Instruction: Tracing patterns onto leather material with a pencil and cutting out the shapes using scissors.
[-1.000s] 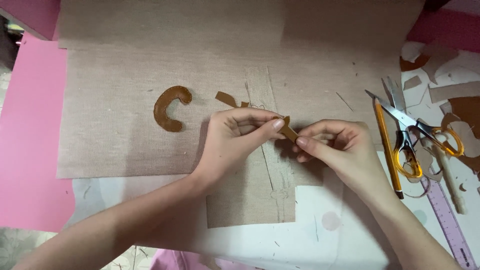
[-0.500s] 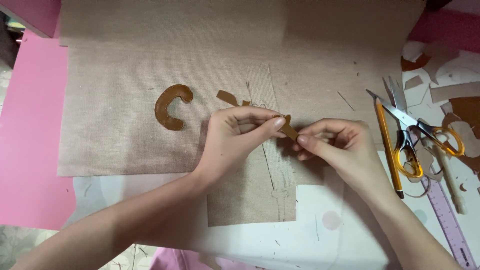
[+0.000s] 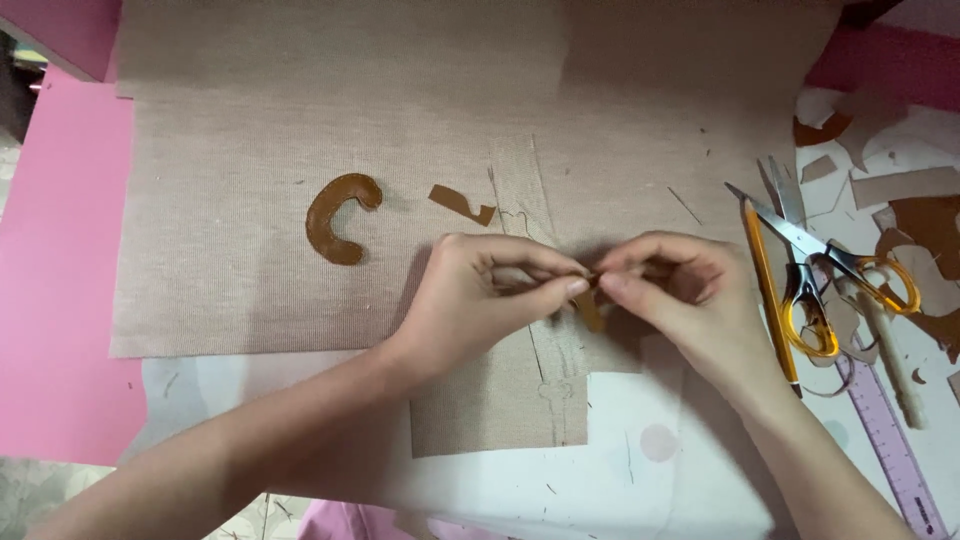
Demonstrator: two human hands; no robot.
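Observation:
My left hand (image 3: 480, 295) and my right hand (image 3: 675, 295) meet fingertip to fingertip over a beige cloth (image 3: 230, 190). Both pinch one small brown felt piece (image 3: 590, 312), whose lower end pokes out below the fingers. A brown C-shaped felt piece (image 3: 338, 217) lies on the cloth to the left. A small brown scrap (image 3: 462, 204) lies just above my left hand. A narrow beige strip (image 3: 520, 185) runs down the cloth under the hands.
Yellow-handled scissors (image 3: 815, 275) and a yellow pencil (image 3: 768, 285) lie right of my right hand. A purple ruler (image 3: 895, 450) and brown and beige offcuts (image 3: 925, 225) sit at the far right. Pink sheet (image 3: 60, 300) borders the left; white paper (image 3: 640, 480) lies near me.
The hands have drawn closer together, fingertips now touching. The brown piece hangs lower between the fingers, and the scrap above my left hand is uncovered.

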